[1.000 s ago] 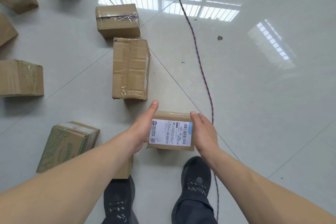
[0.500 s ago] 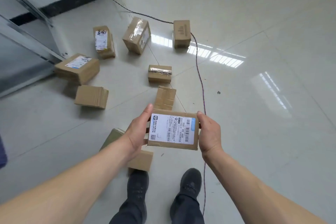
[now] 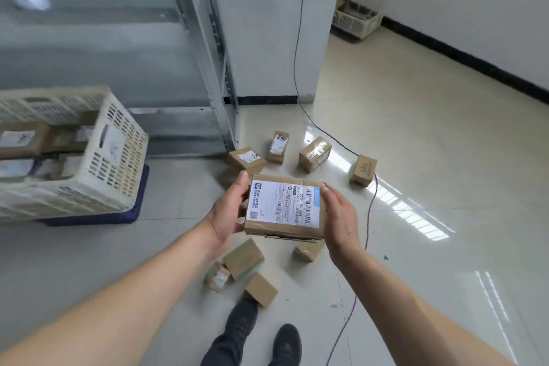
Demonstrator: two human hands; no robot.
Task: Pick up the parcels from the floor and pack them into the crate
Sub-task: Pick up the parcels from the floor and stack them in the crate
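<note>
Held parcel (image 3: 283, 208): brown cardboard, white label with black barcodes, pale blue strip at one edge. Floor parcels (image 3: 314, 153): brown, one greenish-printed (image 3: 243, 258). Crate (image 3: 118, 157): cream lattice, on dark blue base (image 3: 130, 211). Floor (image 3: 430, 175): glossy cream tile. Shoes (image 3: 286, 343): black. Cable (image 3: 368, 217): dark.

The glossy pale tiled floor (image 3: 416, 157) carries 4 cardboard parcels (image 3: 315, 153) grouped near the metal shelf post (image 3: 221, 92), and 4 more parcels (image 3: 243, 258) closer to the person's dark shoes (image 3: 286, 345). A thin cable (image 3: 368, 217) trails across the tiles. At left, a blue base (image 3: 130, 211) lies under a white crate (image 3: 118, 163).
</note>
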